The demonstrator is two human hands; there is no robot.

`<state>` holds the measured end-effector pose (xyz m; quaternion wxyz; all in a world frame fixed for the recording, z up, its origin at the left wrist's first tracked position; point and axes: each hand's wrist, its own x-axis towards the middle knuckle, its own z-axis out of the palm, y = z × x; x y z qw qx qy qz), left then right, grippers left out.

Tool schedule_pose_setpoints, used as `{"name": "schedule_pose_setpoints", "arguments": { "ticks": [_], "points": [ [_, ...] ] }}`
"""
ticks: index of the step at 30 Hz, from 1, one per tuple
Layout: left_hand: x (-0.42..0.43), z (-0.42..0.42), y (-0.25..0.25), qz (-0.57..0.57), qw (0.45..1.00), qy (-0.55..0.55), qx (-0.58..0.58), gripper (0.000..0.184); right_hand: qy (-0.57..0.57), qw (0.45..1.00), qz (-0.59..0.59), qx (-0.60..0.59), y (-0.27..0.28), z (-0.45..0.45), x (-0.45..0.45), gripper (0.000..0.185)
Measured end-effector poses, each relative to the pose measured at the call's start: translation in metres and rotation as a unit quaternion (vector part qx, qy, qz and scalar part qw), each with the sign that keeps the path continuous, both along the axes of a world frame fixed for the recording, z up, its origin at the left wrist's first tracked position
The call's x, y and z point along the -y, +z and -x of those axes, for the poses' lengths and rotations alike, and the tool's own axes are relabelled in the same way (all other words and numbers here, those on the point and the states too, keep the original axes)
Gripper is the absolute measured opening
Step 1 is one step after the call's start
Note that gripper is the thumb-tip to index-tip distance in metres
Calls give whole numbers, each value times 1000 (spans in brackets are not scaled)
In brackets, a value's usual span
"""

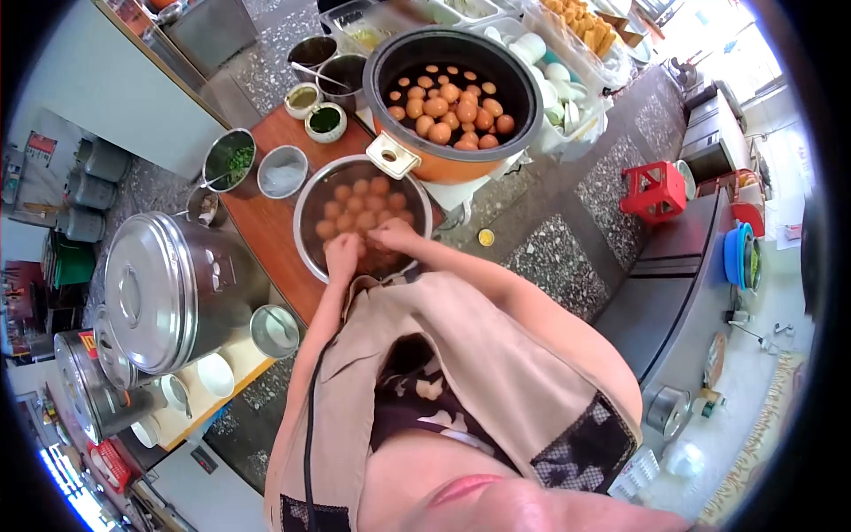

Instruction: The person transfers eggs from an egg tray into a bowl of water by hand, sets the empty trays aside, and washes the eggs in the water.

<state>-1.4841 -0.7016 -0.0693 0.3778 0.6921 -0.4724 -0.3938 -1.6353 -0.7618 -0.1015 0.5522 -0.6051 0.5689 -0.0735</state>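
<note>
Centrally, in the head view, a wide metal bowl [304, 238] sits at the right edge of the wooden tabletop [265, 230], holding brown eggs [357, 204] in liquid. Both of my hands are over it at the side nearest me. My left hand [344, 253] is closed, fingers curled downward; my right hand [393, 236], just beside it, is also bent at the fingers. Whether either grips an egg I cannot tell. Beyond the bowl stands an orange cooker [448, 167], with more eggs [443, 108] in dark liquid. A pale bowl [267, 168] lies between the metal bowl and a container of chopped greens [238, 162] at the tabletop's left edge. Toward the far end stands a small jar of green sauce [325, 120].
</note>
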Motion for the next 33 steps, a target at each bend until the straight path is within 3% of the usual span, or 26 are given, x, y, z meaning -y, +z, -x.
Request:
{"name": "schedule_pose_setpoints", "arguments": {
  "ticks": [1,2,3,4,6,8,11,12,14,15,16,17,18,19,20,22,23,25,26,29,33],
  "points": [
    [6,-7,-16,29,995,6,-99,27,-55,979,-162,107,23,2,-4,37],
    [10,-15,-34,58,979,14,-197,26,-108,919,-316,210,46,3,-8,39],
    [11,-14,-29,15,960,42,-275,21,-108,918,-320,208,58,3,-9,39],
    [12,-11,-20,12,960,43,-277,21,-83,905,-342,238,66,3,-9,39],
    [14,-5,-5,24,920,-21,-390,21,-60,890,-365,267,81,5,-10,40],
    [17,-5,5,23,910,-53,-410,24,-63,891,-343,290,95,6,-9,38],
    [21,4,39,6,841,-44,-539,32,-36,913,-297,276,122,17,-1,39],
    [23,4,38,7,840,-43,-540,32,-36,914,-297,274,135,21,3,39],
    [29,0,29,-8,951,-5,-308,25,-83,941,-121,306,164,32,15,36],
    [29,-5,8,69,993,-48,-78,18,-92,946,-56,305,176,42,29,36],
    [28,-10,-1,65,994,-46,-81,18,-101,948,6,302,188,55,47,36],
    [26,-16,-9,127,989,-58,46,21,-102,943,45,315,215,68,65,30],
    [23,-19,-16,185,965,-68,174,26,-79,936,221,263,221,75,89,29],
    [20,-20,-24,179,973,-45,141,25,-133,973,171,76,224,92,118,32],
    [19,-22,-29,191,970,-34,150,23,-92,931,353,-22,200,113,161,37],
    [17,-27,-35,176,975,-20,138,22,-110,864,442,-214,168,149,224,41],
    [14,-26,-30,182,973,1,143,23,-114,871,362,-312,161,159,248,43],
    [12,-27,-28,168,977,35,124,24,-92,871,300,-379,158,170,266,48],
    [10,-26,-25,140,983,50,107,24,-62,871,306,-378,141,185,281,57],
    [11,-21,-23,131,984,38,116,23,-23,874,308,-374,125,190,290,56],
    [18,-7,-25,152,965,-18,214,23,44,860,322,-394,110,197,298,59]
  ]
}}
